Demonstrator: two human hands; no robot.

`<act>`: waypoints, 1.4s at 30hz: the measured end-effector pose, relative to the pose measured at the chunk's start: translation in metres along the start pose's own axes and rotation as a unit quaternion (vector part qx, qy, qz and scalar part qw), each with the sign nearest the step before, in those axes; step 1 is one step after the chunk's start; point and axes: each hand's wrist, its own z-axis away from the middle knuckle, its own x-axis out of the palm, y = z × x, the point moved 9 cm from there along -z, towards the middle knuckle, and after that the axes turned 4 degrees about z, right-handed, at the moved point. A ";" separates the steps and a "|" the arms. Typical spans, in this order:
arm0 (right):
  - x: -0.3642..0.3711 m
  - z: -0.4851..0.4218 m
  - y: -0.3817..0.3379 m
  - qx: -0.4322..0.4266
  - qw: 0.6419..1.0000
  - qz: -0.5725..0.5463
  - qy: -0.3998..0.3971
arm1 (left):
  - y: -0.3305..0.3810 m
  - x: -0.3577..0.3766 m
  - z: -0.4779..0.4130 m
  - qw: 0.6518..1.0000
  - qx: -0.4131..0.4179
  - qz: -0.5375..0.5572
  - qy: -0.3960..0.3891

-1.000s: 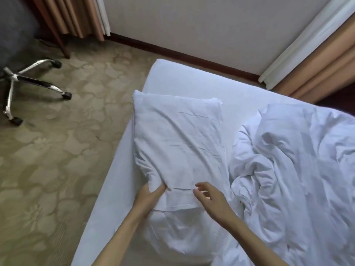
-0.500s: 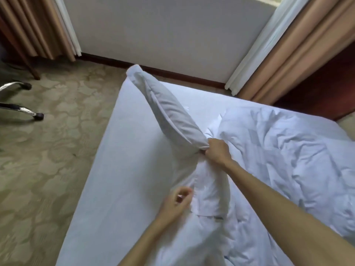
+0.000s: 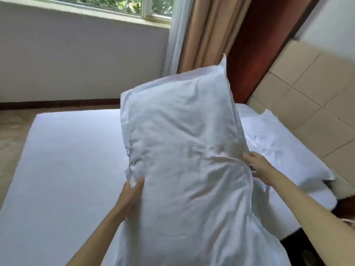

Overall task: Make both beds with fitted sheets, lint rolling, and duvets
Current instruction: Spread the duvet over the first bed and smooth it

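Person holds a white pillow point(image 3: 182, 150) upright above the bed point(image 3: 73, 169), long axis roughly vertical, top corner pointing up toward the curtain point(image 3: 203, 31). Left hand point(image 3: 132, 196) clamped on the pillow's left edge, thumb pressing into the front face, fingers wrapped behind and out of sight. Right hand point(image 3: 259, 167) grips the right edge a little higher, fingers curled into the fabric; how tightly it pinches cannot be told. The slack open end of the case hangs down between the forearms. Mattress beneath carries a smooth white fitted sheet, flat and bare on the left. A second pillow point(image 3: 278, 143) lies at the head end, just beside the padded headboard point(image 3: 311, 96). Step in hand looks like settling the filling and placing this pillow at the head. To do it well: keep both grips level on opposite edges so the filling drops evenly, tuck the loose end under before laying it down, then lower it flat beside the other pillow without dragging across the sheet and rucking it. Window point(image 3: 119, 4) and wall lie beyond the foot side.
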 end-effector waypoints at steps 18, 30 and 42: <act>0.053 -0.071 0.230 0.186 0.912 -0.296 -0.214 | 0.005 0.152 0.047 0.997 -0.069 -0.021 0.012; -0.167 -0.153 0.124 0.036 0.923 -0.376 -0.075 | 0.160 0.340 0.016 0.995 0.041 0.023 -0.083; -0.547 -0.328 0.099 -0.152 0.923 -0.346 0.068 | 0.310 0.686 -0.055 0.962 0.174 0.043 -0.205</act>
